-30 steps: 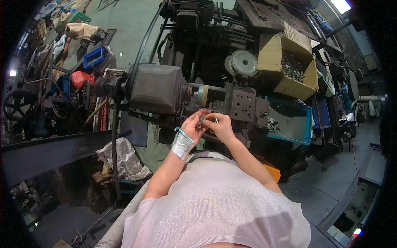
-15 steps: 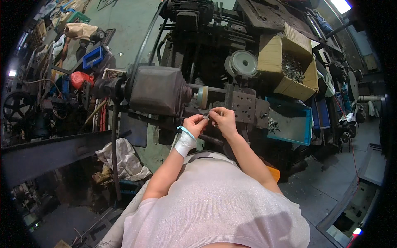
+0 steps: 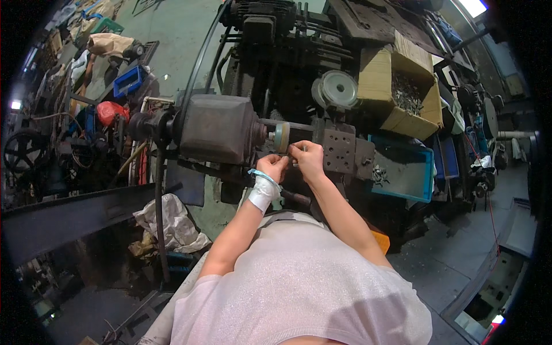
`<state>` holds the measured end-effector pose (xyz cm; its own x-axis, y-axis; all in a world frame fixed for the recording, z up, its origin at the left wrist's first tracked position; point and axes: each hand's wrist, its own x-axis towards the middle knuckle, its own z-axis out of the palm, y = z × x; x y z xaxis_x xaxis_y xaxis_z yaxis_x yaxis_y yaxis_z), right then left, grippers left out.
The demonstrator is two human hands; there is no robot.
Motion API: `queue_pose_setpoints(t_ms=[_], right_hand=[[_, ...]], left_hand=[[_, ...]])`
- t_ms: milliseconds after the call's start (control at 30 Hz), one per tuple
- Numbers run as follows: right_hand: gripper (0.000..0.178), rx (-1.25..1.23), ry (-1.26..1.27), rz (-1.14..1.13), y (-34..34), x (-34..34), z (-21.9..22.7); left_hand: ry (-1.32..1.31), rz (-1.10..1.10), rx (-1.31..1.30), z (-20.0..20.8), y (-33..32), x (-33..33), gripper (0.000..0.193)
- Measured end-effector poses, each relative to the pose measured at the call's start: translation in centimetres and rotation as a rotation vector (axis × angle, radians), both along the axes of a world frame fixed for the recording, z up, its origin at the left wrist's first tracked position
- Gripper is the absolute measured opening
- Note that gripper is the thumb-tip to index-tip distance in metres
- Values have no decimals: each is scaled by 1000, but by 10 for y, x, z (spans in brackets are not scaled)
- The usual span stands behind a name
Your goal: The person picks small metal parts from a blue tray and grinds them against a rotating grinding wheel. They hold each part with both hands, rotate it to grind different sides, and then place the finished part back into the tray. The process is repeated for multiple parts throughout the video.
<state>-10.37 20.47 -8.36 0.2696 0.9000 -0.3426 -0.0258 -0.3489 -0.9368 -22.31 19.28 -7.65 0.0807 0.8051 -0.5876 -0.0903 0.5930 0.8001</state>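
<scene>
Upper right, a cardboard box (image 3: 382, 86) is holding metal parts; below it sits a blue bin (image 3: 408, 172) with a few. At centre, my left hand (image 3: 272, 167) and right hand (image 3: 307, 159) are pinching a small metal piece (image 3: 294, 158) between them.

The tiny shiny metal piece (image 3: 297, 154) pinched between the left hand (image 3: 272, 167) and right hand (image 3: 308, 159) is too small to make out. Fingers cover most of it. Whether each grip is tight cannot be told.
</scene>
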Motion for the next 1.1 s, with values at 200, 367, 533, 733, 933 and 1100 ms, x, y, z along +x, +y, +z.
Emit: queue_pose_setpoints(t_ms=[200,367,533,733,933,1100], right_hand=[[13,-1,69,-40,2,-3,-11],[11,-13,35,-53,2,-3,-15],[9,-25,148,-45,-1,0,-2],[11,-14,415,37,-17,12,22],[14,-13,357,84,-24,13,24],[16,-52,261,35,-24,11,14]], left_hand=[[-85,16,-23,-12,1,-2,20],[-79,11,-46,-10,3,-2,20],[-87,-24,-26,-4,0,-3,19],[-469,-112,-176,-7,-12,-21,33],[-592,-70,-151,-13,-12,-18,22],[-397,-61,-24,-6,-11,-13,16]])
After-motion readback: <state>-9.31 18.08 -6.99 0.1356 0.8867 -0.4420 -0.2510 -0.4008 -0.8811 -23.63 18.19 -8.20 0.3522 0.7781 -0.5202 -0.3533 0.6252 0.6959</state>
